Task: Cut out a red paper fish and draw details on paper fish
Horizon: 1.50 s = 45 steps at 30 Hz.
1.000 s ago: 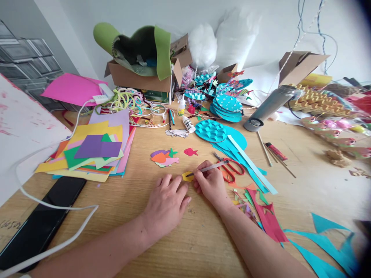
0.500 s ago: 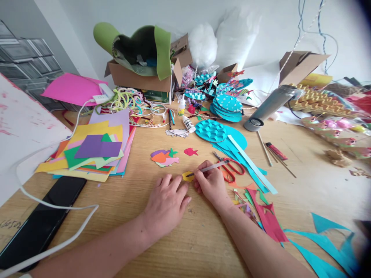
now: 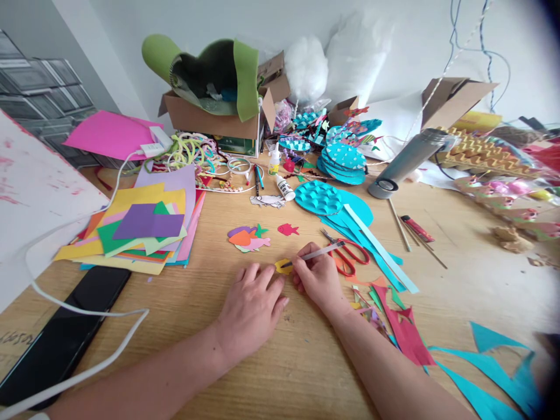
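Pinched in my right hand (image 3: 318,276) is a slim pen (image 3: 321,251), its dark tip down on a small yellow paper cutout (image 3: 282,266). My left hand (image 3: 256,300) lies palm down with fingers stretched out, the fingertips at the cutout's left edge. Part of the cutout is hidden by my right fingers. Above it lie a red paper fish (image 3: 288,230) and a small pile of fish cutouts (image 3: 245,239) in orange, purple, pink and green. Scissors with red handles (image 3: 353,256) rest just beyond my right hand.
Coloured paper sheets (image 3: 149,224) and a black phone (image 3: 65,332) lie at left, a white cable (image 3: 109,315) crossing the phone. Paper scraps (image 3: 406,332) are at right. Farther back are blue ovals (image 3: 319,198), glue bottles (image 3: 285,188), a grey flask (image 3: 409,160) and a cardboard box (image 3: 214,119).
Almost nothing differs. The pen's upper end has tipped very slightly, while both hands stay at the yellow cutout.
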### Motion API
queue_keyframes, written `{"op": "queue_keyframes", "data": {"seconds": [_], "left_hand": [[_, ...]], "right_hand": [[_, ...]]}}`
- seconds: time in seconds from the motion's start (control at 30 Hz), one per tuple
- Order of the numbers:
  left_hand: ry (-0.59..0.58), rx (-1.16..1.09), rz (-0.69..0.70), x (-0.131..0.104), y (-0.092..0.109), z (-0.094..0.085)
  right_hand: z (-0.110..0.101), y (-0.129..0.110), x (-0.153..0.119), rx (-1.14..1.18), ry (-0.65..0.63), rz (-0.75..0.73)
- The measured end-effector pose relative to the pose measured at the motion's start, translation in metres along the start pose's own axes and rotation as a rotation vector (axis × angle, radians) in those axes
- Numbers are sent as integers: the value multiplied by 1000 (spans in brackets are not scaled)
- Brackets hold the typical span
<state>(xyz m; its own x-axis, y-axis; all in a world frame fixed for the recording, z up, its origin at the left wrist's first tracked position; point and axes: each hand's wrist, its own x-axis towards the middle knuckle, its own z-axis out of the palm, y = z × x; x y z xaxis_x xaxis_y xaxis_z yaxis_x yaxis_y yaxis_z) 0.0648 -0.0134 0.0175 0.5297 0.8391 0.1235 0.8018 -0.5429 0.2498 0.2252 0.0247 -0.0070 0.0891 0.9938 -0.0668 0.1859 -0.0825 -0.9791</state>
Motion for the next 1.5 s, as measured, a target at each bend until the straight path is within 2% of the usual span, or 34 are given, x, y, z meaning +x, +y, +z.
{"op": "queue_keyframes", "data": {"seconds": [1.5], "left_hand": [[4,1,8,0,-1,3]], "right_hand": [[-1,3,2,-65,-27,-84]]}}
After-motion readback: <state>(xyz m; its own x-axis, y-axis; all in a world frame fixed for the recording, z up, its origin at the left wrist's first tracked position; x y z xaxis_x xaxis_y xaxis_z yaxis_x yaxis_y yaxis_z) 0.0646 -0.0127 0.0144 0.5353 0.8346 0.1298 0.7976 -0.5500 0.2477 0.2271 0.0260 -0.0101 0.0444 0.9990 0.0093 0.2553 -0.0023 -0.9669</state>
